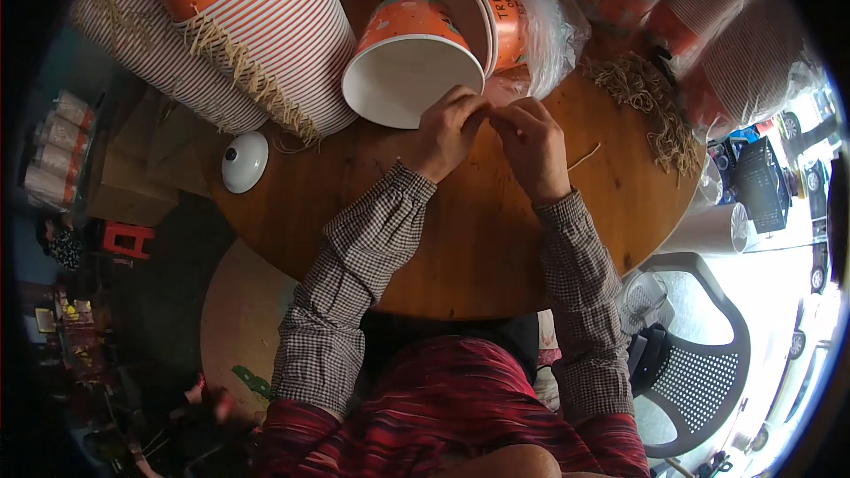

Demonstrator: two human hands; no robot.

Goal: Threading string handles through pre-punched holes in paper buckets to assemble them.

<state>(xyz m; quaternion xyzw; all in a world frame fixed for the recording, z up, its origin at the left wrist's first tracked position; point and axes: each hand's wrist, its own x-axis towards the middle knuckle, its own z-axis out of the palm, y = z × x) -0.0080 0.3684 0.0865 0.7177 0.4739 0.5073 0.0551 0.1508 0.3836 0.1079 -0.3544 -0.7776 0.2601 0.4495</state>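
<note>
My left hand (448,131) and my right hand (534,149) meet fingertip to fingertip above the wooden table. Both are closed in a pinch; whatever sits between the fingers is too small or hidden to make out. Just beyond my left hand an orange paper bucket (390,80) lies on its side, its white mouth turned toward me; my left fingers overlap its rim in view. Behind it on the right, more orange buckets (508,22) lie nested, partly in clear plastic wrap. A short piece of tan cord (584,157) lies right of my right hand.
Tall nested bucket stacks (274,26) with tan cord handles rise at the left, beside a white lid (245,162). A heap of tan cords (645,97) lies on the table's right (611,221). Wrapped bucket stacks (744,62) stand far right, a grey chair (699,363) near right.
</note>
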